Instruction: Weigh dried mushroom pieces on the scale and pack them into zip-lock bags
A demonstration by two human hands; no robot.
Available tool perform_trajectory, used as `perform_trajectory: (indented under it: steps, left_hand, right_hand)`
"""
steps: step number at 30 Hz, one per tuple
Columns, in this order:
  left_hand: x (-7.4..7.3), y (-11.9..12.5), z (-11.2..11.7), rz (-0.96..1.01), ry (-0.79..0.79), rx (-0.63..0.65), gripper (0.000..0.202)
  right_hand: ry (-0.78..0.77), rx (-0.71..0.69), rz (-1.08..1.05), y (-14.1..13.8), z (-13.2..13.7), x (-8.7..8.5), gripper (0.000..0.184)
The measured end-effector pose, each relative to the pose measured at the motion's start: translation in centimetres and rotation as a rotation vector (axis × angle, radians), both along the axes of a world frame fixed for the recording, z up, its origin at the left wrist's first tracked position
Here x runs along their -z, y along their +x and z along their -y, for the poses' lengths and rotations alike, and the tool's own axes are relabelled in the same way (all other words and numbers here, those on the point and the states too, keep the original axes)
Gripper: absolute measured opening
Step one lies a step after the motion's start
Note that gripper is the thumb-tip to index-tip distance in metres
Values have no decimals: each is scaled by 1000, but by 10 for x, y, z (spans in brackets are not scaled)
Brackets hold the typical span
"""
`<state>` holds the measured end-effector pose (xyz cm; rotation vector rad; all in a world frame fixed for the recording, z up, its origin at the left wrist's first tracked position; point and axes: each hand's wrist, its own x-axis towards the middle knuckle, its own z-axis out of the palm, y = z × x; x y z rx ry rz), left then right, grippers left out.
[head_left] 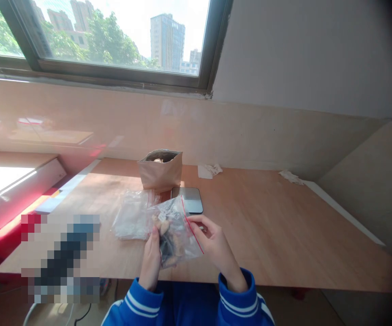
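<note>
A clear zip bag [175, 233] with a red seal line holds dark and pale pieces. My left hand [150, 260] grips its left side, fingers closed on the plastic. My right hand [216, 246] pinches the bag's red-lined top edge on the right. Both hands hold the bag just above the near edge of the wooden table [267, 226]. Blue sleeves with white stripes cover my wrists.
Behind the bag lie a small flat scale [189, 199], a pile of empty clear bags [131, 217] and an open brown paper pouch [161, 170]. Crumpled tissues [209, 170] lie near the back wall. A blurred patch covers the table's left front.
</note>
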<state>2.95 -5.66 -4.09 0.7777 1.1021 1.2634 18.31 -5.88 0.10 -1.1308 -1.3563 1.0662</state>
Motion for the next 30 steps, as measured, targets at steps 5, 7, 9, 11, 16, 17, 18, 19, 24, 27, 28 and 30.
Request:
perform_trajectory:
  steps: [5,7,9,11,16,17,18,19,24,27,28,30]
  left_hand:
    - [13,-11,-6,-113,118,19,58]
    - [16,-16,-8,-220,165,35,54]
    - [17,-19,-10,-287,197,65,51]
    - [16,-20,-11,-298,209,95,49]
    - [19,-19,-11,-194,110,17,48]
    - [20,-19,-11,-150,76,-2,49]
    - [22,-19,-10,-93,43,-14,50]
    - [22,-20,-10,-24,14,-14,52]
    - [17,-22,-3,331,-25,103,54]
    - [14,-24,0,360,61,139,53]
    - [14,-25,0,339,91,149,53]
    - [15,-26,0,272,134,169,51]
  right_hand:
    - [-49,-117,28,-8,-22,6,30]
    - [-30,-154,14,-13,-28,12,38]
    - [1,-162,27,-18,-29,18,42]
    - [10,-121,26,-24,-28,24,42]
    - [-53,65,-143,-37,-19,34,33]
    - [-53,92,-183,-39,-17,34,31]
    - [-49,116,-227,-39,-16,32,31]
    - [-43,138,-274,-40,-15,30,31]
    - [16,148,-468,-35,-15,10,28]
    - [50,98,-519,-29,-22,-2,26]
    - [57,90,-525,-26,-25,-6,24]
    - [53,54,-502,-18,-31,-12,17]
